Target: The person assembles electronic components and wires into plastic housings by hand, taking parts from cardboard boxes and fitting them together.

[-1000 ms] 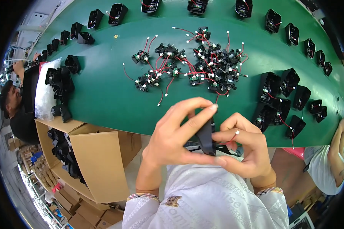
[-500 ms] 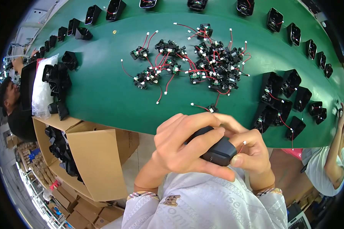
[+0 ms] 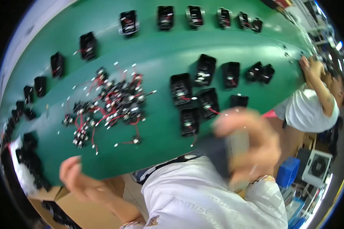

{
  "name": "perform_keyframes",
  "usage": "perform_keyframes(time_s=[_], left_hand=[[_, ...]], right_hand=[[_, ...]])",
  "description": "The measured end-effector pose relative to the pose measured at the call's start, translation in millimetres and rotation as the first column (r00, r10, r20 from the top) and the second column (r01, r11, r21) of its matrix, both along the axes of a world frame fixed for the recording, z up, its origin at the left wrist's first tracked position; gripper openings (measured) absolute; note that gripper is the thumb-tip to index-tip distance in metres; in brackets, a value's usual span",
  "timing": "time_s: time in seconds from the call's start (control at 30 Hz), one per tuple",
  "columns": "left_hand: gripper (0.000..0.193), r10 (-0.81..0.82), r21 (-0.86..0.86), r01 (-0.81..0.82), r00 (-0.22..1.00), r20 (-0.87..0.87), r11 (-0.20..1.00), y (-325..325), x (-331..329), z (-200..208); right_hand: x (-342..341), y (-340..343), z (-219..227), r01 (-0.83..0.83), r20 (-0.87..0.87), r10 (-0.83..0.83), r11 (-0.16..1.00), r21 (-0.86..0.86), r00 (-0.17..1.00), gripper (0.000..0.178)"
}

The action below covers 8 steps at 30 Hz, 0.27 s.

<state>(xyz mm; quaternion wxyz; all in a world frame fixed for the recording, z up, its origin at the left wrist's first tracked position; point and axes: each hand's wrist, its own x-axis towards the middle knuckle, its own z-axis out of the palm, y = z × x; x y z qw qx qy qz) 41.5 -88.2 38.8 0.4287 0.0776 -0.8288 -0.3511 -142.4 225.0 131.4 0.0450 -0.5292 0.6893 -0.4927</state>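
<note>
A black plastic housing (image 3: 215, 154), smeared by motion, is gripped in my right hand (image 3: 254, 143) in front of my shirt at the table's near edge. My left hand (image 3: 82, 181) is off it, over the near left edge, with loosely bent fingers and nothing visible in them. Beyond the right hand stand several black housings (image 3: 180, 89) with red wires and white plugs. Nearer the left hand lies a heap of small black parts (image 3: 120, 97) with green boards and red wires.
More black housings (image 3: 165, 18) line the far side of the green table (image 3: 156, 152). At the lower left are a cardboard box (image 3: 76, 210) and a white plastic bag (image 3: 21, 168). Another person (image 3: 313, 105) works at the right end, near a blue bin (image 3: 288, 171).
The view has swung to the right. My left hand has let go of the housing and moved away left, while my right hand keeps it.
</note>
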Motion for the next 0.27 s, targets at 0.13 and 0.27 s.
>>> perform_keyframes(time_s=[0.13,0.27], left_hand=[[0.029,0.519,-0.220,-0.472,0.807,0.282,0.854,-94.0,45.4,-4.0],[0.046,0.822,-0.626,-0.540,0.444,0.356,0.563,-179.3,92.9,-20.1]], right_hand=[[-53.1,106.5,12.9,0.754,-0.532,-0.570,0.616,0.229,0.627,0.030],[-64.1,180.3,-1.8,0.859,-0.656,-0.561,0.403,0.315,0.504,0.033]])
